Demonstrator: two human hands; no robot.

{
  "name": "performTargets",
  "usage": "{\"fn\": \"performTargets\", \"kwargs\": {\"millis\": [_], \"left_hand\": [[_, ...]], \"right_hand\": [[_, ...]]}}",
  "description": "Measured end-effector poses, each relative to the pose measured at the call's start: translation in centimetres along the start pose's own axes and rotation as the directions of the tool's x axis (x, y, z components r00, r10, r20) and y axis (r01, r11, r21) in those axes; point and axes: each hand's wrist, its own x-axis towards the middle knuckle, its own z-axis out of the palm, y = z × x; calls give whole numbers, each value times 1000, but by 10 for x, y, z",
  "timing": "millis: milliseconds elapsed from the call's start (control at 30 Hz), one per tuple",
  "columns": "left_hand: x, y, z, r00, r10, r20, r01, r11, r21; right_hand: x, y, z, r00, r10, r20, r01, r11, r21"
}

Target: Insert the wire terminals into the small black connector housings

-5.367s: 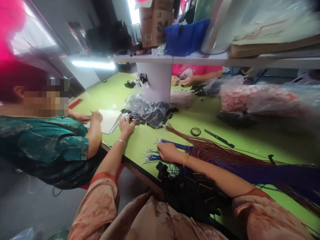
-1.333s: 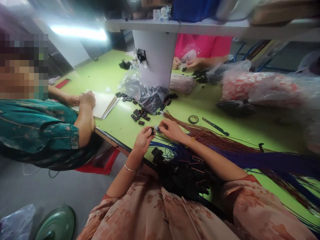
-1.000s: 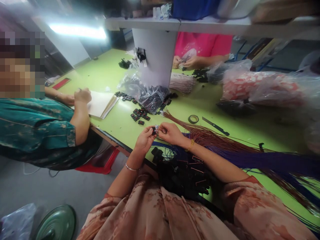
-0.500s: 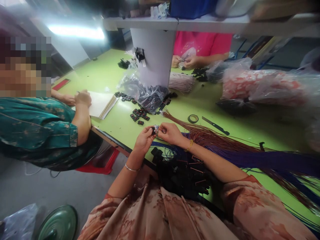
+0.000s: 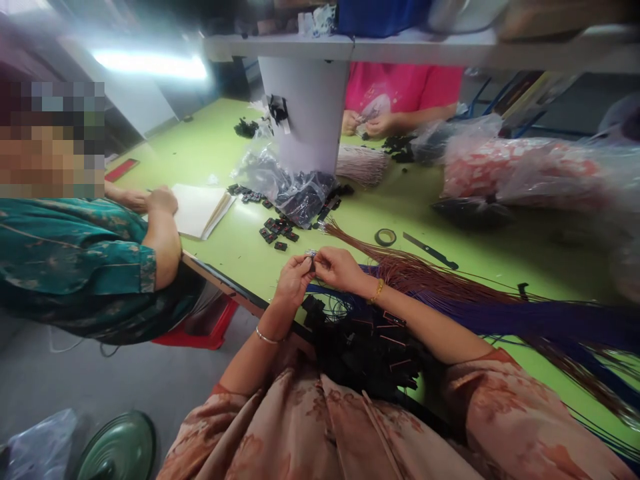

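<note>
Both forearms are reaching in over the edge of the worktop (image 5: 255, 259), wrists converging; the left hand (image 5: 294, 277) is pinching a small black connector (image 5: 313, 263), while the right hand (image 5: 336, 265) is closing its fingertips against it, silvery wire ends (image 5: 311, 253) showing between them

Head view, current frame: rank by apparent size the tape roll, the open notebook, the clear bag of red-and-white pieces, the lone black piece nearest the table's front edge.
Largest to smallest:
1. clear bag of red-and-white pieces
2. open notebook
3. tape roll
4. lone black piece
</note>
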Motion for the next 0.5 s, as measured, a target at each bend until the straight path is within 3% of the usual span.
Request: {"fn": "performTargets", "kwargs": {"millis": [200,367,500], "left_hand": [[1,-3,0,1000,12,-25,-11,1000,21],[3,-4,2,999,33,-35,-31,999,34],[3,-3,1,1000,0,-30,2,998,68]], "right_hand": [[1,1,-3,996,54,75,-58,997,55],[0,0,-3,995,71,70,-69,997,-30],[21,18,-15,988,72,135,-65,996,-53]]}}
